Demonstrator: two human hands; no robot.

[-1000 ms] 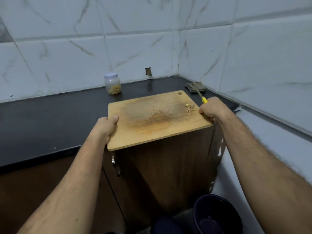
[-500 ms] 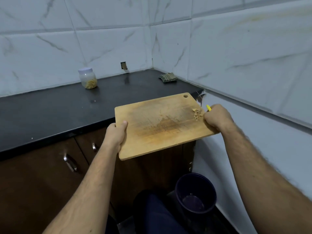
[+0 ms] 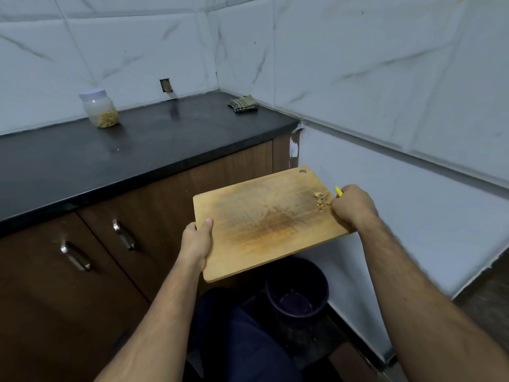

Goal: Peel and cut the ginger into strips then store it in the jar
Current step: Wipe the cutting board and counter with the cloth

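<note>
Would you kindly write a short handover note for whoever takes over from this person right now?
Left hand: grips the board's near left corner, thumb on top.
Right hand: holds the board's right edge along with a yellow-handled tool; its blade is hidden.
Board: held in the air off the counter, above a dark bin on the floor.
Scraps: a small pile on the board by the right hand.
Jar: on the counter by the wall, lid on, ginger strips inside.
Done: strips appear stored.
Left: probably tip the scraps into the bin, then set board and tool down.
</note>
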